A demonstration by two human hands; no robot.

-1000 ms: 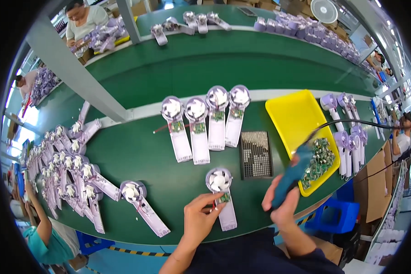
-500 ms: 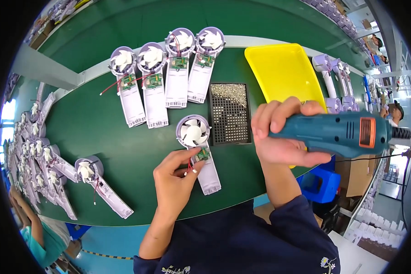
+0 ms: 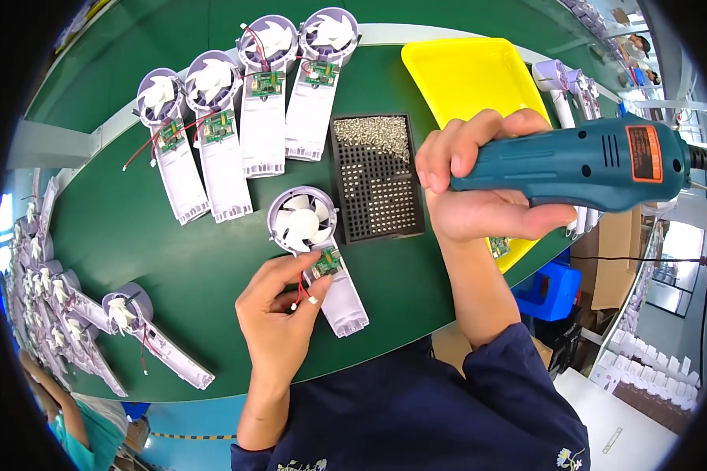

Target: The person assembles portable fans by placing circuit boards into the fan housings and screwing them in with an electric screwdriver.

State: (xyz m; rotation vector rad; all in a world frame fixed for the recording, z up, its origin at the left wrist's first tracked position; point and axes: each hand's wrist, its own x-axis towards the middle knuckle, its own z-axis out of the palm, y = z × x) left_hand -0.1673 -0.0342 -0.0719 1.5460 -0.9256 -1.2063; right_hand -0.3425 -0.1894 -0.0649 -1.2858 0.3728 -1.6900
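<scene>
Pinching a board (image 3: 327, 263) in the left hand (image 3: 279, 302), at the fingertips over the handle of the fan (image 3: 344, 304); gripping a driver (image 3: 573, 166) in the right hand (image 3: 479, 192), with fingers curled round its body, well to the right of the left hand; having a screw tray (image 3: 383, 235) just left of the right hand and a yellow bin (image 3: 479, 78) beyond that hand

Teal power tool (image 3: 565, 165): front end hidden by the right hand (image 3: 475, 184).
Yellow tray (image 3: 470, 69): partly covered.
Circuit board (image 3: 327, 262): edge behind left hand (image 3: 275, 310).
Shirt embroidery (image 3: 302, 465): cut off below.
</scene>
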